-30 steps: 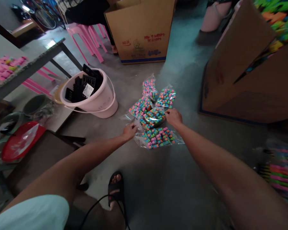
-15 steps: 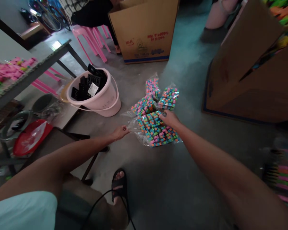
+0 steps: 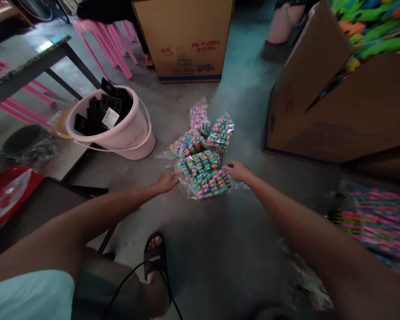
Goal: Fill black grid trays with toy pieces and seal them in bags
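A large clear plastic bag (image 3: pixel 203 175) of small pink, orange, green and blue pieces lies on the grey floor. At its left edge, the fingers of my left hand (image 3: pixel 167 182) are closed on the loose film. My right hand (image 3: pixel 239 171) has its fingers curled at the bag's upper right edge, pinching the plastic. Just beyond lie three smaller bags with similar pieces: one on the left (image 3: pixel 187 143), one at the back (image 3: pixel 200 118) and one on the right (image 3: pixel 222 133). What the pieces are is too small to make out.
A pink bucket (image 3: pixel 142 138) of black plastic parts stands at left, near a red tray (image 3: pixel 30 180) and a dark stool (image 3: pixel 50 209). Cardboard boxes stand behind (image 3: pixel 186 31) and at right (image 3: pixel 363 111). More colourful packs (image 3: pixel 380 222) lie at lower right. A person sits on a pink stool (image 3: pixel 102 42).
My right hand has moved from the top of the large bag to its right edge. The left hand stays at the left edge. The view has shifted to the right.
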The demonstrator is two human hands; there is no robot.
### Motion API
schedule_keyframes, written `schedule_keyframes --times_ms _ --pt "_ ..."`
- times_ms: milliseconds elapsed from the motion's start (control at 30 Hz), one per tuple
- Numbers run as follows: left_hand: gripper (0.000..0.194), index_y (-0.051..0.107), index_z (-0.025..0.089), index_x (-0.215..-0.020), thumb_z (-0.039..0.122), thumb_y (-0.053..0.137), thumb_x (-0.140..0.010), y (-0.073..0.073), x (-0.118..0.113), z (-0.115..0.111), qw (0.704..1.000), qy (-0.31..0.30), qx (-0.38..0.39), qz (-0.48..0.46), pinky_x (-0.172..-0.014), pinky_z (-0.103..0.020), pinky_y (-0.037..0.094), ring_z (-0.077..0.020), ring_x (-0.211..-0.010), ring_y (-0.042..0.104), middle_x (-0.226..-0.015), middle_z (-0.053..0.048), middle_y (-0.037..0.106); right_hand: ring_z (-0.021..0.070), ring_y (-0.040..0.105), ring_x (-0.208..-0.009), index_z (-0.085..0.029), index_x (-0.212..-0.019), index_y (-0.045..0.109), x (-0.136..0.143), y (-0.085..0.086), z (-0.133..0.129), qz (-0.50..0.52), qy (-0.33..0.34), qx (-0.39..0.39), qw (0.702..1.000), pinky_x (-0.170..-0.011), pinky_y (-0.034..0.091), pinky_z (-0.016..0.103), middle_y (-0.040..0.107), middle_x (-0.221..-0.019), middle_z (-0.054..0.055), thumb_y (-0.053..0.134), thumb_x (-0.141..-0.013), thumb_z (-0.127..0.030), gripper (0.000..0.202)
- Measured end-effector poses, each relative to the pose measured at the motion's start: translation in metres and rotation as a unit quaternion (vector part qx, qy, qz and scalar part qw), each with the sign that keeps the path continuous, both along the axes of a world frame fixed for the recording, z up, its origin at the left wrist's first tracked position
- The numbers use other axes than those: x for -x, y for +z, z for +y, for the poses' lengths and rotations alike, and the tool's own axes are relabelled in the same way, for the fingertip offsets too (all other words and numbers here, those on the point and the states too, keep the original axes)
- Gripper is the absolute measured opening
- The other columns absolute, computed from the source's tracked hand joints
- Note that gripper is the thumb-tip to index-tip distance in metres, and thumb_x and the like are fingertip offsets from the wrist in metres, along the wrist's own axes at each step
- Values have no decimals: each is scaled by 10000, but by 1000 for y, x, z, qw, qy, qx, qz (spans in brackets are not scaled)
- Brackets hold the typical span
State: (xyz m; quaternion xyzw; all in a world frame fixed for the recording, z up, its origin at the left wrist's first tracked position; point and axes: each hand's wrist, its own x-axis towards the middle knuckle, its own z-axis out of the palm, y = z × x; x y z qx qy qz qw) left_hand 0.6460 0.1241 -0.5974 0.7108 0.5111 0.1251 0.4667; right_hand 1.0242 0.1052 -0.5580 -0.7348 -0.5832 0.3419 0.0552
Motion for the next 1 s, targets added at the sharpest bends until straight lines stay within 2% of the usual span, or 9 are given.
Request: schedule_keyframes --times_ms 67,133,167,300,400,500,667,800,1000 --pt "285 756 198 -987 390 574 -882 -1 2 3 999 8 3 52 -726 -275 525 -191 -745 660 -788 -24 727 192 652 -745 -166 -903 778 -16 3 -13 47 28 103 993 -668 483 274 738 -838 97 697 -926 -491 336" --pt "280 723 198 -853 407 544 -901 -2 4 3 997 9 0 75 -689 -261 497 -185 -720 644 -754 -30 711 171 610 -663 -175 -863 765 -28 5 -23 118 32 170 978 -598 468 266 710 -773 73 729 -890 -485 313" --pt "290 701 200 -813 410 526 -910 -2 5 3 997 9 -1 79 -681 -257 489 -183 -717 642 -750 -32 707 158 587 -633 -177 -830 749 -32 6 -26 148 25 171 974 -576 459 259 698 -753 60 732 -880 -440 269" --pt "279 678 207 -798 383 500 -922 -2 12 -3 996 6 3 94 -683 -255 475 -175 -687 635 -723 -29 688 125 499 -559 -179 -683 648 -25 6 -19 129 40 74 988 -564 409 248 603 -608 3 691 -867 -274 212" --pt "258 704 210 -840 350 502 -919 1 19 -8 994 2 5 111 -700 -271 479 -184 -678 635 -704 -28 679 142 576 -689 -176 -736 678 -4 1 -3 86 59 -30 994 -655 425 242 661 -702 6 675 -881 -220 151" --pt "246 733 208 -922 295 504 -900 3 27 -14 993 5 6 122 -721 -281 492 -189 -685 645 -707 -25 682 170 655 -883 -167 -937 746 17 -7 11 83 -8 -104 991 -791 470 254 753 -953 45 669 -895 -205 95" --pt "238 734 203 -933 251 510 -869 1 33 -20 993 17 6 120 -702 -262 496 -177 -710 654 -750 -24 699 233 685 -1073 -161 -1208 735 45 -22 35 108 -143 -156 971 -952 505 322 750 -1212 124 715 -919 -411 383" --pt "230 740 221 -920 276 524 -864 -2 36 -21 993 21 -1 116 -684 -254 479 -171 -687 636 -684 -5 671 252 700 -1028 -185 -1081 774 59 -34 53 139 -168 -116 969 -928 526 347 773 -1111 113 624 -957 -534 400" --pt "254 752 216 -937 284 511 -888 -4 41 -24 995 20 0 99 -666 -263 471 -174 -671 637 -690 -10 671 207 662 -741 -173 -930 759 73 -35 57 227 -262 -67 936 -655 523 273 738 -787 70 727 -849 -432 273"
